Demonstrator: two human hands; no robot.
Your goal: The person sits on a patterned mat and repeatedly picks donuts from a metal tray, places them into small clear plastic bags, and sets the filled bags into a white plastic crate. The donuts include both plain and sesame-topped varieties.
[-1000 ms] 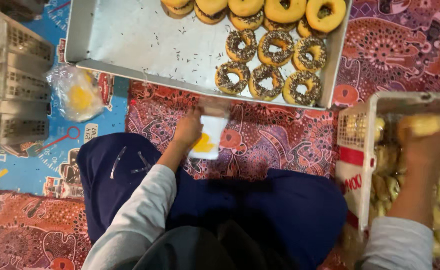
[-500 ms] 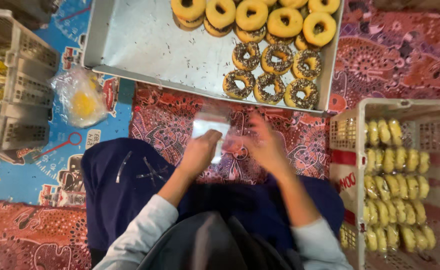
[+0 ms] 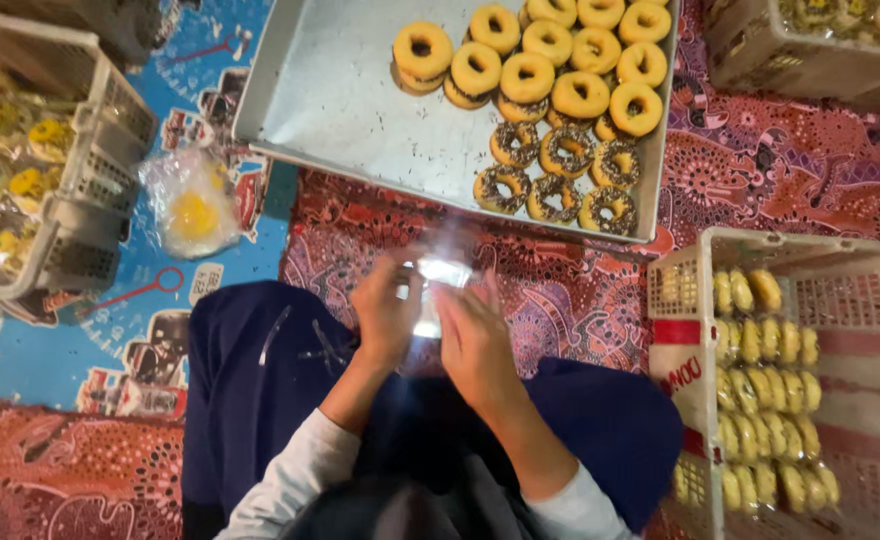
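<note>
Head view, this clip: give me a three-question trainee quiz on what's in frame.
1. True or false: both hands, left hand and right hand, are on the clear plastic bag.
2. On the metal tray, which doughnuts lie nearer the person: A) yellow-glazed doughnuts or B) sprinkled dark doughnuts?
3. What fills the white crate at the person's right?

Key: 1 true. 2 B. 3 Rows of wrapped yellow doughnuts.

Open patterned cloth point(image 3: 580, 300) between hands point(image 3: 430, 320) and doughnut tray point(image 3: 360, 120); crate point(image 3: 840, 270) close right.
</note>
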